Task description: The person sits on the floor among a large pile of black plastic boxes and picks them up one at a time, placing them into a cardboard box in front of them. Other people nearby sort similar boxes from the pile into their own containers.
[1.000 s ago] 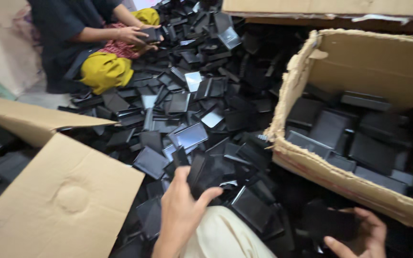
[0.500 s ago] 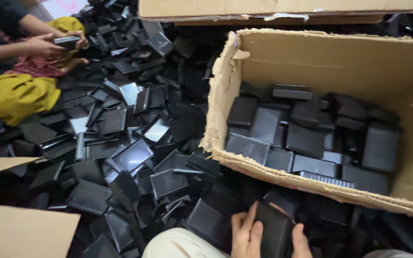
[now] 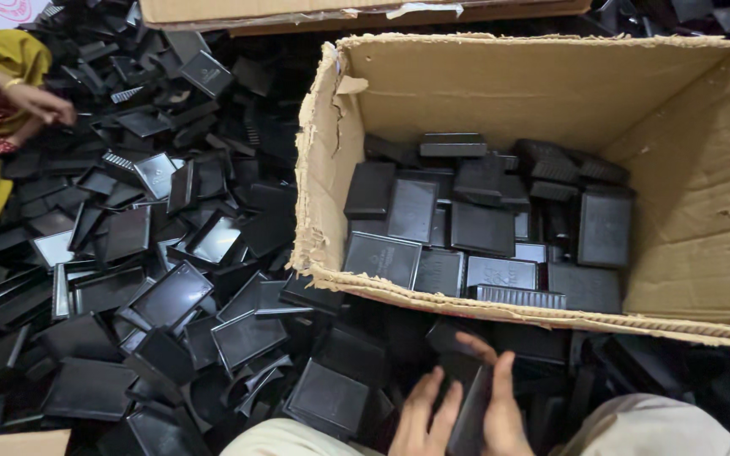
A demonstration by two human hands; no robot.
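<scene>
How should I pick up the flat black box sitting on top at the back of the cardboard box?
Take the flat black box by its two long edges, coming straight down from above. It seems to lie flat on top of the other black boxes, so its edges look free, and the cardboard box is open at the top. The wall close behind it probably blocks a sideways reach.

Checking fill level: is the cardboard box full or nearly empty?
Partly filled. The box is open-topped; black cases cover its floor in a loose low layer, with most of the inner walls bare above them.
</scene>
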